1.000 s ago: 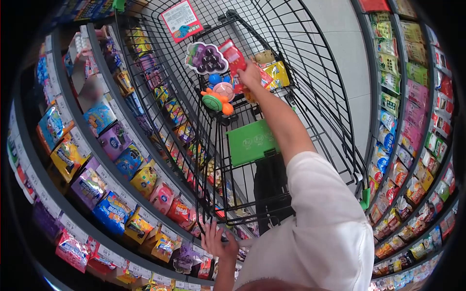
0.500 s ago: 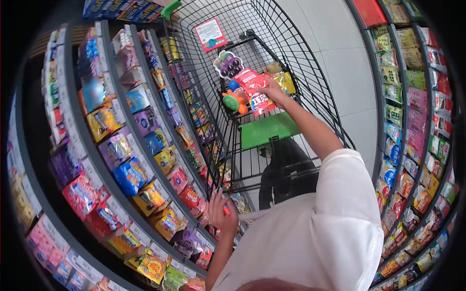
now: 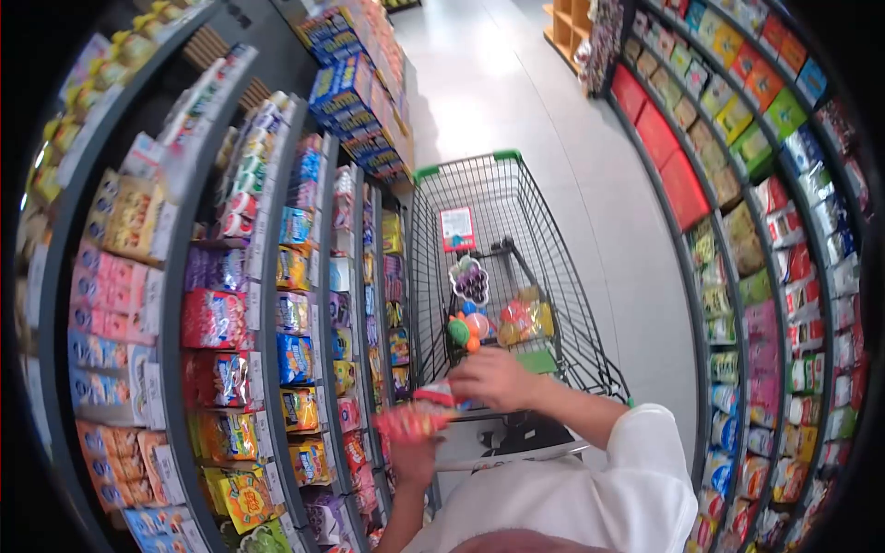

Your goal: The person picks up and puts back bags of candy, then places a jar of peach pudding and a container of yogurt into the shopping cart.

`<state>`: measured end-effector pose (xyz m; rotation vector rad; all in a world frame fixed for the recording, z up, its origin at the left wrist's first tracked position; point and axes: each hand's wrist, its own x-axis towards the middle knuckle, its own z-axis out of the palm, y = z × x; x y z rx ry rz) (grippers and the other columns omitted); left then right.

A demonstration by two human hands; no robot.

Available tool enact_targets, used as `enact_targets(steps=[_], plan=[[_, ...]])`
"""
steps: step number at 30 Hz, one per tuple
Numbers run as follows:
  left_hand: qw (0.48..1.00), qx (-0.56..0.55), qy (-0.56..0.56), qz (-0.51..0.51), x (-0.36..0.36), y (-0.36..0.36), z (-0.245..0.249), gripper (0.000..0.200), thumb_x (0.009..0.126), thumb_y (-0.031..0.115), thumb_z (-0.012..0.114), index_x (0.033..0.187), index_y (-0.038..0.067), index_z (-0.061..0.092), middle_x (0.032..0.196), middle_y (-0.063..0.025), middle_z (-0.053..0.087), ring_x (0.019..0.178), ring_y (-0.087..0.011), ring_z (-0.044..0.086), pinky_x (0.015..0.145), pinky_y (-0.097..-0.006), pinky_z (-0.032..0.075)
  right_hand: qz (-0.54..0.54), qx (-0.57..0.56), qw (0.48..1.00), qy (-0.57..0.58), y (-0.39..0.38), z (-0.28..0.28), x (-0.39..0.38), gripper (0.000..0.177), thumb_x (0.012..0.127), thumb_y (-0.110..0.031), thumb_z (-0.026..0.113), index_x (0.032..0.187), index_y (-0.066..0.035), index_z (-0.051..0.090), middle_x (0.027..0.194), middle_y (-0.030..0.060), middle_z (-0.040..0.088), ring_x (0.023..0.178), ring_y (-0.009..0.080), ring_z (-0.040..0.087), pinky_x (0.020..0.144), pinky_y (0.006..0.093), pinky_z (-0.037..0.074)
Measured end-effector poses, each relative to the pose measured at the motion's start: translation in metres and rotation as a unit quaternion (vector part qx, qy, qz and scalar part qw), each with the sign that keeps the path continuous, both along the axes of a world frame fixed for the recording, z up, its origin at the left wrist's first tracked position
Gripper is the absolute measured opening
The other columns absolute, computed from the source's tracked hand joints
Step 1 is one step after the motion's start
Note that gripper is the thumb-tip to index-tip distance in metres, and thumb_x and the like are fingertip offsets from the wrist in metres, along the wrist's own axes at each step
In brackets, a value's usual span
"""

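Observation:
In front of my body, my left hand [image 3: 415, 464] grips a shiny red and pink candy packet [image 3: 406, 422] from below; motion blurs its print. My right hand [image 3: 496, 379] reaches across, fingers curled and pressed at the packet's red-and-white end; its fingertips are partly hidden. Both hands are above the near, handle end of the shopping cart [image 3: 562, 276]. Inside the cart lie a red packet [image 3: 519, 320], a yellow packet [image 3: 545, 320], a grape-shaped pack [image 3: 470, 280] and a colourful toy-like item [image 3: 470, 326].
Shelves of bagged sweets [image 3: 297, 359] rise close on my left, and another packed shelf [image 3: 728, 267] stands on the right. Stacked blue boxes [image 3: 355, 101] are ahead left. Tiled floor [image 3: 489, 83] runs forward between them. A red-edged card [image 3: 456, 229] is on the cart.
My right hand has left the red packet in the cart and come back to my left hand. My left hand has moved away from the shelf with a candy packet. The view has turned.

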<state>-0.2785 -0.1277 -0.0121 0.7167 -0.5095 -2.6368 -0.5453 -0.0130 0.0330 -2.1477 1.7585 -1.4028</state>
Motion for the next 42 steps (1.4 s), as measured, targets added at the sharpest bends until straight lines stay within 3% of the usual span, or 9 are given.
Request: enact_targets(steps=[3, 7, 13, 15, 19, 22, 29, 33, 42], plan=[[0.985, 0.163, 0.028, -0.048, -0.022, 0.018, 0.058, 0.071, 0.096, 0.04, 0.06, 0.146, -0.001, 0.031, 0.137, -0.0161, 0.053, 0.117, -0.0355, 0.061, 0.095, -0.0479, 0.054, 0.036, -0.013, 0.995, 0.093, 0.011, 0.006, 0.027, 0.022, 0.08, -0.016, 0.061, 0.102, -0.013, 0.064, 0.105, 0.0041, 0.065, 0.091, 0.0219, 0.061, 0.077, 0.0362, 0.048], [0.974, -0.034, 0.001, -0.223, 0.01, 0.02, 0.035, 0.069, 0.087, 0.017, 0.073, 0.144, 0.0, 0.037, 0.132, -0.0149, 0.057, 0.114, -0.0315, 0.064, 0.094, -0.0454, 0.055, 0.042, -0.03, 0.988, 0.144, 0.02, 0.013, 0.045, 0.021, 0.08, -0.018, 0.06, 0.099, -0.012, 0.064, 0.1, 0.0028, 0.063, 0.09, 0.0203, 0.06, 0.076, 0.0348, 0.045], [0.98, -0.123, -0.053, -0.144, 0.032, 0.018, 0.035, 0.054, 0.085, 0.006, 0.071, 0.134, 0.001, 0.049, 0.113, -0.0127, 0.068, 0.095, -0.0244, 0.071, 0.077, -0.0408, 0.062, -0.056, 0.038, 0.994, 0.081, 0.023, 0.007, 0.057, 0.03, 0.07, -0.01, 0.062, 0.1, -0.008, 0.066, 0.085, 0.0093, 0.059, 0.079, 0.0324, 0.06, 0.07, 0.0422, 0.049], [0.988, -0.092, -0.075, -0.104, 0.04, 0.014, 0.061, 0.044, 0.091, 0.006, 0.065, 0.133, 0.001, 0.05, 0.112, -0.0126, 0.068, 0.096, -0.025, 0.071, 0.076, -0.0424, 0.062, -0.141, 0.101, 0.978, -0.115, 0.026, 0.009, 0.066, 0.026, 0.08, -0.003, 0.066, 0.106, -0.003, 0.065, 0.096, 0.0088, 0.066, 0.085, 0.0237, 0.065, 0.073, 0.0346, 0.052], [0.99, -0.112, -0.068, 0.061, 0.059, 0.017, 0.073, 0.036, 0.097, 0.006, 0.057, 0.132, 0.002, 0.051, 0.117, -0.013, 0.066, 0.103, -0.025, 0.069, 0.084, -0.043, 0.06, -0.151, 0.106, 0.802, -0.568, 0.024, 0.001, 0.082, 0.028, 0.092, 0.001, 0.063, 0.119, 0.001, 0.057, 0.103, 0.0053, 0.067, 0.089, 0.0099, 0.065, 0.075, 0.027, 0.055], [0.994, -0.097, -0.045, 0.038, 0.082, 0.016, 0.064, 0.037, 0.1, 0.008, 0.053, 0.136, 0.002, 0.047, 0.126, -0.0138, 0.062, 0.113, -0.0259, 0.065, 0.096, -0.0433, 0.055, -0.112, 0.135, 0.755, -0.632, 0.028, 0.006, 0.096, 0.025, 0.092, -0.001, 0.064, 0.116, 0.001, 0.058, 0.102, 0.0058, 0.068, 0.084, 0.0092, 0.065, 0.078, 0.0253, 0.054], [0.996, -0.085, 0.025, 0.01, 0.098, 0.027, 0.054, 0.04, 0.104, 0.024, 0.048, 0.138, 0.004, 0.046, 0.13, -0.0156, 0.061, 0.116, -0.0306, 0.064, 0.097, -0.0495, 0.054, -0.035, 0.244, 0.774, -0.583, 0.043, 0.018, 0.109, 0.032, 0.089, -0.002, 0.068, 0.12, -0.001, 0.058, 0.102, 0.0027, 0.069, 0.088, 0.0077, 0.065, 0.082, 0.0237, 0.051], [1.0, -0.022, 0.008, 0.017, 0.115, 0.04, 0.044, 0.042, 0.105, 0.026, 0.048, 0.14, 0.005, 0.042, 0.13, -0.0133, 0.059, 0.116, -0.0272, 0.063, 0.098, -0.0469, 0.054, 0.018, 0.286, 0.791, -0.541, 0.048, 0.034, 0.128, 0.049, 0.085, 0.014, 0.059, 0.132, 0.003, 0.053, 0.116, 0.0062, 0.065, 0.104, 0.0119, 0.061, 0.091, 0.0257, 0.049], [0.989, -0.139, -0.043, -0.021, 0.12, 0.074, 0.026, 0.05, 0.094, 0.024, 0.068, 0.136, 0.005, 0.048, 0.126, -0.0076, 0.061, 0.115, -0.0172, 0.061, 0.097, -0.0347, 0.052, 0.115, 0.422, 0.887, -0.148, 0.027, 0.083, 0.178, 0.037, 0.079, 0.005, 0.071, 0.115, -0.001, 0.064, 0.096, 0.0121, 0.067, 0.09, 0.0184, 0.065, 0.08, 0.0325, 0.052]])
